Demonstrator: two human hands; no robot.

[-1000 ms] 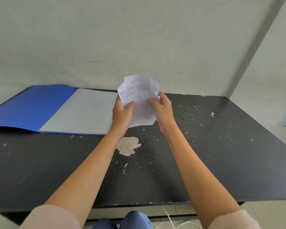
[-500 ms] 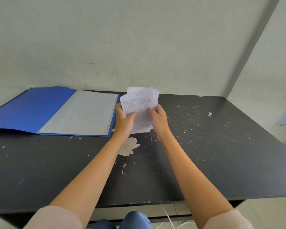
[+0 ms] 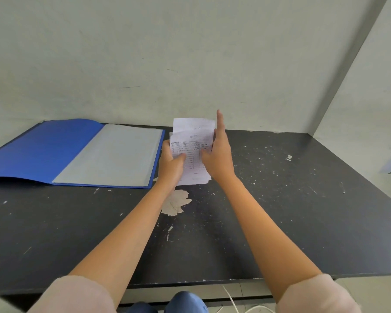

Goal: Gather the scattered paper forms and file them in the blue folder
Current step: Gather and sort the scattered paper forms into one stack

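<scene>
A small stack of white printed paper forms stands upright just above the black table, right of the folder. My left hand grips the stack's left edge, thumb across the front sheet. My right hand lies flat against the stack's right edge with its fingers straight and pointing up. The blue folder lies open on the table at the left, its grey inner page facing up beside my left hand.
The black table is scuffed, with a patch of peeled paint under my wrists. A pale wall stands right behind, and a side wall closes the right. A white cable hangs below the front edge.
The stack has come down and been squared up. My right hand has let go of its grip and now has its fingers straight along the right edge.
</scene>
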